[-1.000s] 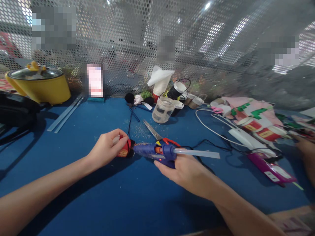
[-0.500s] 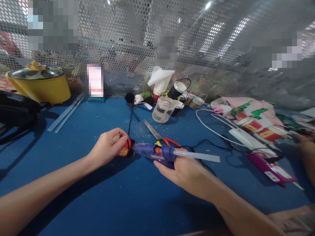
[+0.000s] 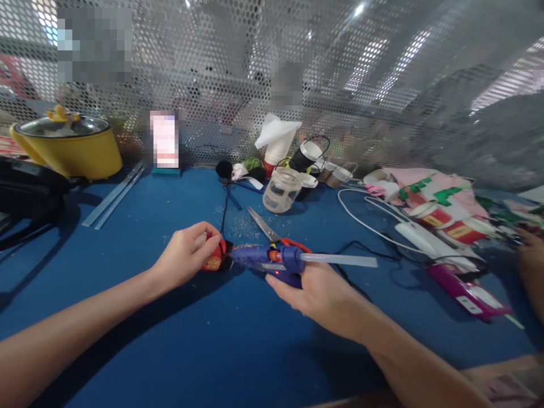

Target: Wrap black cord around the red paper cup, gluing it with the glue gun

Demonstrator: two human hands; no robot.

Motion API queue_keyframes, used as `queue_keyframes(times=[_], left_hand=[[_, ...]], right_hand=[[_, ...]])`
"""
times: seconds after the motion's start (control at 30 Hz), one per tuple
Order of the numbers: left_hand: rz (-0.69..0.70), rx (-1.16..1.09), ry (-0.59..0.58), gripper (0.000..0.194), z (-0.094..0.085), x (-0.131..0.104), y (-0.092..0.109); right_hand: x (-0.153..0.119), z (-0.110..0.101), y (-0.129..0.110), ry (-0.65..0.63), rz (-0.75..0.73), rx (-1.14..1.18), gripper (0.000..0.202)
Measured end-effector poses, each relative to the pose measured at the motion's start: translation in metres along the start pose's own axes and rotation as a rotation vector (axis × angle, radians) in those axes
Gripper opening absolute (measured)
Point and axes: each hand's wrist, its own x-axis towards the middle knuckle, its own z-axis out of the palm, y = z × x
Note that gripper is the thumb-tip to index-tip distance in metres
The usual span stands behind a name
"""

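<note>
My left hand [image 3: 191,252] is closed on a small red cup [image 3: 215,259] with gold print and a black end, which lies on its side. A black cord [image 3: 224,211] runs from the cup to a dark ball of yarn [image 3: 224,169]. My right hand [image 3: 317,292] grips a blue glue gun [image 3: 259,258], its nozzle at the cup's black end. A clear glue stick [image 3: 344,260] sticks out of the gun's back. Scissors [image 3: 267,226] with red handles lie just behind the gun, their handles partly hidden by it.
A clear plastic jar [image 3: 281,191] and wound cups stand behind. To the right are white cable loops [image 3: 351,212] and a purple power strip [image 3: 470,292]. A yellow pot [image 3: 74,147] sits back left. Another person's hand [image 3: 531,255] shows at the right edge.
The back of the glue gun has risen and tilted slightly in my right hand, while my left hand and the cup stay in place. The other person's hand has shifted slightly.
</note>
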Motion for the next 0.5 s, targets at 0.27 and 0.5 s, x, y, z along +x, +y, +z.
queue_keyframes(times=[0.27, 0.5], left_hand=[[0.078, 0.054, -0.015, 0.023, -0.0018, -0.0038, 0.0015], [0.158, 0.105, -0.015, 0.020, -0.0002, -0.0080, 0.0012]], right_hand=[[0.0030, -0.0040, -0.0038, -0.022, 0.114, 0.185, 0.011], [0.0075, -0.0031, -0.0012, -0.044, 0.164, 0.208, 0.012]])
